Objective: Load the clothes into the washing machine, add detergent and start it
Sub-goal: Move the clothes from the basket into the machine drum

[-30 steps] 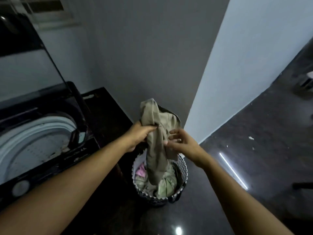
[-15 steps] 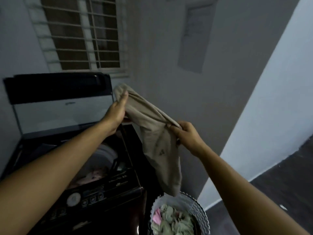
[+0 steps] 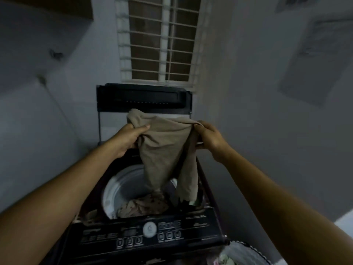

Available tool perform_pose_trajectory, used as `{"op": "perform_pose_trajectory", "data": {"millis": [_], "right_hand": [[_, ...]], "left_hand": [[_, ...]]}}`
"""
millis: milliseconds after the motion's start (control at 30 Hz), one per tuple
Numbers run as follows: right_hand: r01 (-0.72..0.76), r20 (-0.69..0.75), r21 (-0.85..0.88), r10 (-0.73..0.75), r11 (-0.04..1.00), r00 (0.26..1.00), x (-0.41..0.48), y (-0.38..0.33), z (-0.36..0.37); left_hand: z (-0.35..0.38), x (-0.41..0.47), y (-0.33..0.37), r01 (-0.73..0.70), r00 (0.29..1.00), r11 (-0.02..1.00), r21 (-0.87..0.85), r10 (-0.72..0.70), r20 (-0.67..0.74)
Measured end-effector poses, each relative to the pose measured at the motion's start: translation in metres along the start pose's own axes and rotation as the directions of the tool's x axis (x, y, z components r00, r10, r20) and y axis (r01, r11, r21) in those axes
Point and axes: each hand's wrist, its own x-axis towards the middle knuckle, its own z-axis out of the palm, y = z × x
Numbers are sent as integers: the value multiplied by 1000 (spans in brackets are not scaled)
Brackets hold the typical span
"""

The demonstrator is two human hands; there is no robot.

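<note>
A beige garment (image 3: pixel 164 146) hangs over the open drum (image 3: pixel 122 184) of a dark top-loading washing machine (image 3: pixel 149 232). My left hand (image 3: pixel 131 136) grips its upper left part, thumb on top. My right hand (image 3: pixel 208 136) pinches its upper right edge. The garment's lower end dangles into the drum opening. A patterned brownish cloth (image 3: pixel 145 205) lies inside the drum. The lid (image 3: pixel 143 100) stands raised at the back.
The control panel with a round white button (image 3: pixel 150 229) runs along the machine's front. A laundry basket (image 3: pixel 242 253) with clothes sits at the lower right on the floor. A barred window (image 3: pixel 160 39) is behind the machine; walls close in on both sides.
Both hands lifted the beige garment out of the basket and carried it left, over the machine's drum. The view swung from the basket to face the washer.
</note>
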Motion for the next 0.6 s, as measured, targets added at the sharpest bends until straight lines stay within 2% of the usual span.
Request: {"op": "perform_pose_trajectory", "data": {"millis": [167,333,467,600], "right_hand": [[-47,72,-31,49,998,996,32,14,57],[-144,51,-299,166,943,985,52,75,91],[-215,65,-444,271,870,960,55,115,107],[-260,80,-575,369,776,926,56,156,120]], "left_hand": [[-51,31,-46,111,993,993,29,-109,-47],[-67,53,-105,275,959,953,125,-281,30],[-69,67,-154,396,905,893,213,-419,71],[-65,72,-195,497,818,788,363,-565,108]]}}
